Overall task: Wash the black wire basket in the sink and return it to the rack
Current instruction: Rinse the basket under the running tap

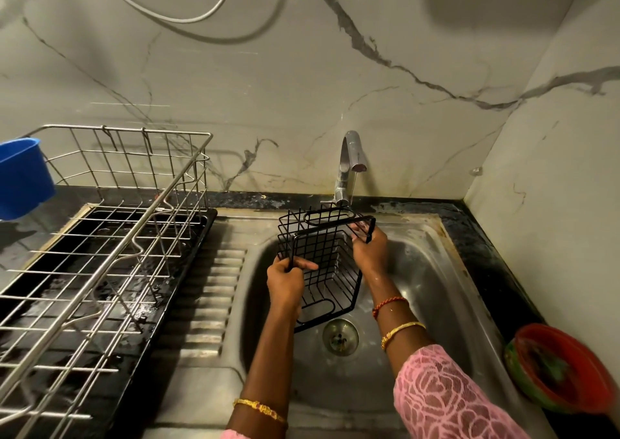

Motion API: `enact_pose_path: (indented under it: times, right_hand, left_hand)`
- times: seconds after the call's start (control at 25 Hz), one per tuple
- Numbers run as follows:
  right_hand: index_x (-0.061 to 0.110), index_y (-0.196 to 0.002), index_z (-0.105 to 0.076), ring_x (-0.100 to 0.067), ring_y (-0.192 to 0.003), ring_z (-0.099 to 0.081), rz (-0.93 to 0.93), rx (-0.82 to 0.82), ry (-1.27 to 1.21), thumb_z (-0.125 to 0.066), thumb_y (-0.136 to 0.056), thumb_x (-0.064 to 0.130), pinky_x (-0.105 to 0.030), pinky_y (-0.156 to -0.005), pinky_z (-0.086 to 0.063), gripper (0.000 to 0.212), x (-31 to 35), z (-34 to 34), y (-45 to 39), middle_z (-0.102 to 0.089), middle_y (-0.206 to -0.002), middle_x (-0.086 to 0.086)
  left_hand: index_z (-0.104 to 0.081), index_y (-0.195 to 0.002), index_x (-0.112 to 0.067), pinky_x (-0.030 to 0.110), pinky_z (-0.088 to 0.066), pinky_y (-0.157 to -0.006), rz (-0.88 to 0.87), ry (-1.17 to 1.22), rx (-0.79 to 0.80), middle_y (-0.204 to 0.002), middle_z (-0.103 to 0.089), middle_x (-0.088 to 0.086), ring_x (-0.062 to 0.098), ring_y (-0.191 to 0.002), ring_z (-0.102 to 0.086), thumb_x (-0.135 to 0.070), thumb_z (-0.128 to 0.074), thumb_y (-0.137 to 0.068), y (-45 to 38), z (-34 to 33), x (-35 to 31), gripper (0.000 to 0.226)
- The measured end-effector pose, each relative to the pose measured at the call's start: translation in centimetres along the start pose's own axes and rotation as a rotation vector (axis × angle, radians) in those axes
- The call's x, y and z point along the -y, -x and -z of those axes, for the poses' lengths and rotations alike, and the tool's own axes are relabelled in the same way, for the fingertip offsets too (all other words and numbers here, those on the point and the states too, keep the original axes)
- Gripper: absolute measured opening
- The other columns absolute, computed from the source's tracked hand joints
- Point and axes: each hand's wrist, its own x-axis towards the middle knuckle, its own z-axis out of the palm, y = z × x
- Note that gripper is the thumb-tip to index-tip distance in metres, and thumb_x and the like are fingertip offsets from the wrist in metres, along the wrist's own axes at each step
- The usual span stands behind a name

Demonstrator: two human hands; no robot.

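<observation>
A: What sits in the steel sink basin?

B: A black wire basket with square grid walls, held up over the basin and tipped so its open mouth faces the person. It hangs under the spout of the curved chrome tap, and a thin stream of water falls onto its far right corner. Nothing lies inside it. The round drain strainer shows just below its lower edge.

A: And the other containers?

B: On the left stands a silver wire dish rack over a black drip tray; the tray looks wet, and I see no dishes in the rack. A blue plastic cup hangs at the rack's far left corner. At the right edge of the counter is a red plastic bowl with a green rim; what it holds is too dark to tell.

A: How are the hands placed?

B: The left hand grips the near left rim of the basket, fingers curled round the wire, thumb lying along the grid. The right hand clasps the far right corner, fingers wrapped over the top wire. Both forearms reach forward over the basin, with bangles at the wrists and a pink lace sleeve on the right arm.
</observation>
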Motion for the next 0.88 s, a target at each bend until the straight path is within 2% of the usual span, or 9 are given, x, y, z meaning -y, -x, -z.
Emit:
enact_pose_path:
  times: [0.08, 0.16, 0.24, 0.32, 0.36, 0.44, 0.56, 0.76, 0.88]
  right_hand:
    - [0.004, -0.118, -0.059, -0.010, -0.082, -0.054, -0.015, 0.005, -0.004, -0.048, -0.089, -0.008, -0.001, -0.047, -0.040, 0.034, 0.1, 0.1, 0.0, -0.063, -0.113, -0.012]
    - [0.003, -0.118, -0.058, -0.009, -0.083, -0.054, -0.037, 0.017, -0.026, -0.046, -0.088, -0.010, 0.000, -0.046, -0.040, 0.035, 0.1, 0.2, 0.2, -0.063, -0.112, -0.011]
    - [0.003, -0.119, -0.057, -0.010, -0.085, -0.055, -0.066, 0.026, -0.054, -0.045, -0.088, -0.011, -0.004, -0.049, -0.043, 0.036, 0.1, 0.2, 0.4, -0.063, -0.111, -0.009]
    - [0.003, -0.118, -0.057, -0.009, -0.080, -0.056, -0.096, 0.026, -0.083, -0.045, -0.087, -0.012, -0.009, -0.051, -0.045, 0.037, 0.0, 0.3, 0.6, -0.063, -0.112, -0.011]
    - [0.004, -0.118, -0.056, -0.007, -0.075, -0.056, -0.109, 0.024, -0.087, -0.045, -0.087, -0.012, -0.008, -0.049, -0.044, 0.036, 0.0, 0.4, 0.7, -0.064, -0.110, -0.010]
    - [0.004, -0.117, -0.056, -0.005, -0.071, -0.054, -0.123, 0.022, -0.094, -0.046, -0.088, -0.011, -0.007, -0.045, -0.043, 0.035, -0.1, 0.6, 0.9, -0.063, -0.106, -0.008]
    - [0.005, -0.116, -0.056, -0.008, -0.077, -0.054, -0.128, 0.021, -0.110, -0.047, -0.089, -0.008, -0.009, -0.048, -0.044, 0.032, -0.1, 1.0, 1.3, -0.060, -0.096, -0.004]
    - [0.005, -0.113, -0.059, -0.017, -0.091, -0.058, -0.126, 0.017, -0.094, -0.049, -0.087, -0.009, -0.026, -0.075, -0.052, 0.032, -0.1, 1.0, 1.7, -0.064, -0.109, -0.012]
    - [0.005, -0.113, -0.059, -0.021, -0.102, -0.059, -0.120, 0.033, -0.081, -0.050, -0.087, -0.008, -0.033, -0.090, -0.050, 0.031, 0.0, 1.0, 1.5, -0.063, -0.111, -0.012]
  left_hand:
    - [-0.066, -0.063, -0.009, -0.001, -0.037, -0.047, -0.018, 0.002, 0.007, -0.120, -0.059, 0.016, -0.012, -0.067, -0.057, 0.019, -0.032, -0.078, 0.6, -0.1, -0.4, 0.047]
    - [-0.065, -0.061, -0.009, -0.002, -0.035, -0.043, -0.023, 0.019, 0.004, -0.118, -0.059, 0.016, -0.017, -0.053, -0.052, 0.020, -0.032, -0.078, 1.0, -0.3, -0.2, 0.047]
    - [-0.065, -0.059, -0.011, 0.004, -0.042, -0.052, -0.025, 0.026, -0.023, -0.117, -0.059, 0.015, -0.010, -0.070, -0.059, 0.019, -0.034, -0.078, 1.3, -0.2, -0.2, 0.047]
    - [-0.065, -0.058, -0.013, 0.019, -0.044, -0.078, -0.020, 0.017, -0.053, -0.114, -0.061, 0.013, 0.012, -0.100, -0.059, 0.018, -0.035, -0.077, 1.6, -0.2, -0.2, 0.047]
    - [-0.065, -0.058, -0.013, 0.024, -0.041, -0.085, -0.011, 0.005, -0.060, -0.113, -0.061, 0.012, 0.019, -0.108, -0.056, 0.018, -0.035, -0.077, 1.8, -0.3, -0.2, 0.047]
    - [-0.066, -0.060, -0.013, 0.017, -0.042, -0.078, -0.009, -0.030, -0.067, -0.117, -0.059, 0.009, 0.017, -0.105, -0.055, 0.016, -0.036, -0.078, 2.3, -0.3, -0.4, 0.046]
    - [-0.066, -0.064, -0.009, 0.001, -0.036, -0.044, -0.016, -0.049, -0.056, -0.123, -0.056, 0.009, 0.003, -0.075, -0.050, 0.017, -0.035, -0.080, 3.4, -0.2, -0.8, 0.043]
    - [-0.066, -0.066, -0.008, -0.001, -0.034, -0.039, -0.007, -0.004, -0.040, -0.128, -0.053, 0.009, -0.014, -0.058, -0.053, 0.017, -0.036, -0.082, 4.4, 0.0, -0.6, 0.042]
    - [-0.066, -0.066, -0.009, 0.000, -0.036, -0.040, -0.010, -0.014, -0.050, -0.125, -0.054, 0.007, 0.000, -0.063, -0.049, 0.017, -0.036, -0.082, 4.6, 0.0, -0.5, 0.043]
